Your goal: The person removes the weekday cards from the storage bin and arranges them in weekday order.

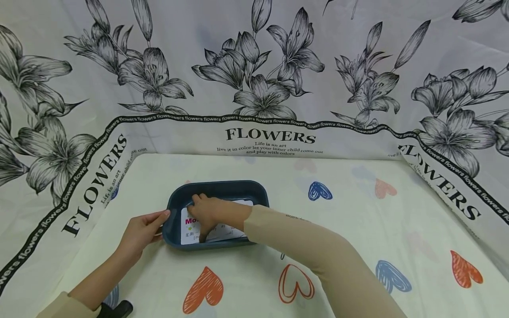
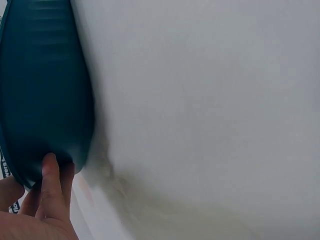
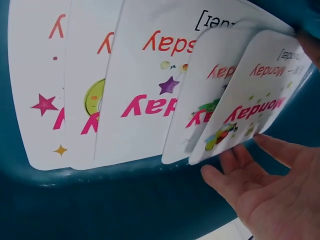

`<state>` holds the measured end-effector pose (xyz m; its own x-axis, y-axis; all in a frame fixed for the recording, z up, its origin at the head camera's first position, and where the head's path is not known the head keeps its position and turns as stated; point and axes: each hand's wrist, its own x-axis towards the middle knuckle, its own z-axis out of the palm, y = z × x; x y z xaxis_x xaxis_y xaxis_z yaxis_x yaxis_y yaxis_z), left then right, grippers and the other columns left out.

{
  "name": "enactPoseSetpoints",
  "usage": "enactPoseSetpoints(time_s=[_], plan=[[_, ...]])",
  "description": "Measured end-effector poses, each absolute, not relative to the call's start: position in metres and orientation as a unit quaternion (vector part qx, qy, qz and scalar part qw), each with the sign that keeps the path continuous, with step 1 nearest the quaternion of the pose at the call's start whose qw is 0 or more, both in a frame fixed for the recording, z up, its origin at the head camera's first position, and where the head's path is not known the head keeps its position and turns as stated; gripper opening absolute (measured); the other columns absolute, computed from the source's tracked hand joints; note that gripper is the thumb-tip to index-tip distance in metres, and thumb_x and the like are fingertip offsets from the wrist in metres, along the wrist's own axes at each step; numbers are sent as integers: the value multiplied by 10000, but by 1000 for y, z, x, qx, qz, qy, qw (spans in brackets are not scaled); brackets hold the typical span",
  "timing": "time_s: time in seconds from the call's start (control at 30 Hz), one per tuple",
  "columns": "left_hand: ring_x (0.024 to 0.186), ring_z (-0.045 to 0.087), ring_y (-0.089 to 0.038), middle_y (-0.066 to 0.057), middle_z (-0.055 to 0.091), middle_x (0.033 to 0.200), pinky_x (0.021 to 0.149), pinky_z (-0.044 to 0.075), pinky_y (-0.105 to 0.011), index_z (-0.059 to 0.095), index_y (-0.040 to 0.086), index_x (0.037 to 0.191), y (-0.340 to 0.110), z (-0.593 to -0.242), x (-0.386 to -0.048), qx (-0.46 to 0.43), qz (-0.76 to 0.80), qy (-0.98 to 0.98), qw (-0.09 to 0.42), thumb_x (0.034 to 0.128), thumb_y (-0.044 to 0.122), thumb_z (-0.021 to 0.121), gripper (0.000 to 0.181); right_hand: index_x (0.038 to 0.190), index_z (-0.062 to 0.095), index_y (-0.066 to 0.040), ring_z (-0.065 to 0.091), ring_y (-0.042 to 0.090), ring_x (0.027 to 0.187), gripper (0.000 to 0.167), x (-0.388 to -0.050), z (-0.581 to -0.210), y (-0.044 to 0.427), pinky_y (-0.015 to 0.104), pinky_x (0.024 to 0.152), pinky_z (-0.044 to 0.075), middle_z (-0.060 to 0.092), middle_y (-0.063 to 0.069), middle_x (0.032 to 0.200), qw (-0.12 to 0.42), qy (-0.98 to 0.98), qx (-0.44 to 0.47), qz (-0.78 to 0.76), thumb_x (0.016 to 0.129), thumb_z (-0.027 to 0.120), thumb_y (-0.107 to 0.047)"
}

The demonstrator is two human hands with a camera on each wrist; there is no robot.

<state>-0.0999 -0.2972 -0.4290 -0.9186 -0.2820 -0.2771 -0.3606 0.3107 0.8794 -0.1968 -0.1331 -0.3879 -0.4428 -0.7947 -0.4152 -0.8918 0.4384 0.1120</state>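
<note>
Sleeve hides the tray's corner, left fingers pinching its rim, right fingers gripping one card among several

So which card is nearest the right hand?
The Monday card, on top: its word shows whole, while the other cards are partly covered.

We get fairly bright, even light in head view; L wrist's dimmer & soft, w/ shadow beside tray; R wrist, tiny glints.
</note>
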Motion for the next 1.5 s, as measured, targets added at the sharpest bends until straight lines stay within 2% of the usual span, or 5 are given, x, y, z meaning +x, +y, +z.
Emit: enactPoseSetpoints(time_s=[0.2, 0.37, 0.63, 1.0, 1.5], plan=[[888, 638, -73, -226, 535, 1257, 700, 550, -230, 485, -51, 1298, -285, -406, -96, -198, 530, 823, 46, 904, 485, 521, 666, 1421, 353, -199, 375, 160, 1148, 979, -202, -376, -128, 274, 923, 441, 335, 60, 1362, 153, 834, -509, 149, 635, 690, -676], [925, 637, -114, -236, 498, 1293, 710, 551, -240, 474, -50, 1306, -284, -405, -95, -207, 524, 824, 56, 903, 494, 513, 678, 1428, 337, -206, 369, 134, 1118, 976, -207, -363, -120, 263, 916, 433, 337, 35, 1350, 155, 835, -515, 119, 642, 688, -668], [874, 629, -75, -235, 511, 1283, 695, 551, -234, 481, -55, 1298, -285, -410, -94, -220, 530, 817, 60, 889, 501, 533, 692, 1411, 367, -222, 402, 109, 1073, 929, -214, -343, -104, 250, 866, 449, 390, 11, 1294, 157, 840, -514, 74, 648, 708, -630], [887, 647, -112, -242, 506, 1282, 686, 550, -223, 485, -53, 1296, -286, -410, -95, -223, 532, 815, 55, 905, 450, 541, 639, 1367, 420, -244, 421, 119, 1038, 873, -225, -337, -78, 243, 833, 462, 408, 30, 1263, 162, 850, -501, 21, 633, 751, -580], [825, 635, -51, -229, 556, 1230, 672, 550, -218, 486, -57, 1293, -287, -411, -95, -220, 538, 812, 55, 903, 451, 544, 644, 1358, 426, -245, 425, 148, 1055, 853, -248, -329, -16, 298, 899, 446, 388, 42, 1283, 173, 875, -450, -48, 638, 759, -558]])
